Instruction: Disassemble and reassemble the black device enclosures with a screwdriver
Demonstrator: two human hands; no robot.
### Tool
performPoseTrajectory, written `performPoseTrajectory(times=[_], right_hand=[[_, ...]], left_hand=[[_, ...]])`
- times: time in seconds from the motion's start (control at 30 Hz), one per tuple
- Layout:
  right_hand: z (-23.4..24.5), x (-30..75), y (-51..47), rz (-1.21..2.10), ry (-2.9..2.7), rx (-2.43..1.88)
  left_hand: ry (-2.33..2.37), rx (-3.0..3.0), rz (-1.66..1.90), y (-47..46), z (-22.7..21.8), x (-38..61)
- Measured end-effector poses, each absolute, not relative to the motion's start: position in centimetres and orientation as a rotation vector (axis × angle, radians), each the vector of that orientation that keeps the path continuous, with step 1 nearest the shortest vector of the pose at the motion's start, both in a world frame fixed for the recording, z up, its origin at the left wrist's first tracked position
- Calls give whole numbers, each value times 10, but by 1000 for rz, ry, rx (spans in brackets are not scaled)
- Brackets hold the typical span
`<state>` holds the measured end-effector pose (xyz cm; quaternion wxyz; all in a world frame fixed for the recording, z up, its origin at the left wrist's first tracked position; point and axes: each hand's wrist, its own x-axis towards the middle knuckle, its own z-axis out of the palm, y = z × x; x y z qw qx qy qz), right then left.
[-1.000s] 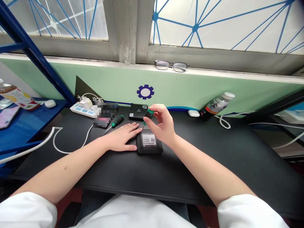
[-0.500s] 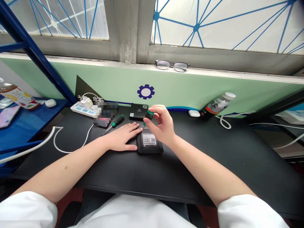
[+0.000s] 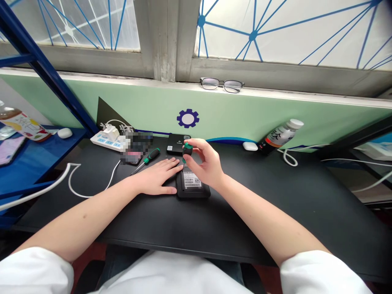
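Observation:
My right hand (image 3: 204, 166) pinches the green-and-black handle of a small screwdriver (image 3: 187, 150), held upright over the far end of a small black device (image 3: 192, 184) with a white label on top. My left hand (image 3: 157, 177) lies flat on the black desk (image 3: 275, 204), fingers stretched out, its fingertips touching the device's left edge. A second green-handled screwdriver (image 3: 147, 159) lies on the desk just beyond my left hand.
A second black box (image 3: 177, 145) sits behind the device. A white power strip (image 3: 108, 139) and white cable (image 3: 76, 179) lie at the left. A bottle (image 3: 280, 135) and white earbud case (image 3: 250, 145) are at the right, glasses (image 3: 222, 84) on the sill, a blue shelf (image 3: 27, 163) at far left.
My right hand has moved slightly left and down, tilting the screwdriver handle more upright over the device. My left hand has stayed flat in place.

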<state>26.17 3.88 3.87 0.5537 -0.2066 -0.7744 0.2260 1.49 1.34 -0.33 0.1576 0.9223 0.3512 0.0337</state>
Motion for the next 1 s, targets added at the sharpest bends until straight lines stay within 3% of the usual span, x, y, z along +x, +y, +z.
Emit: performPoseTrajectory(times=[0.13, 0.4, 0.6, 0.8, 1.0], right_hand=[[40, 264, 38, 578, -1885, -436], [44, 260, 41, 302, -1853, -504], [44, 262, 39, 519, -1862, -428], [45, 262, 41, 371, -1827, -504], [41, 262, 37, 627, -1763, -508]], left_hand=[[1007, 2643, 101, 14, -4, 15], [1016, 2626, 89, 13, 0, 16], [1023, 2624, 66, 13, -1, 16], [1024, 2627, 106, 12, 1, 17], [1030, 2618, 82, 13, -1, 16]])
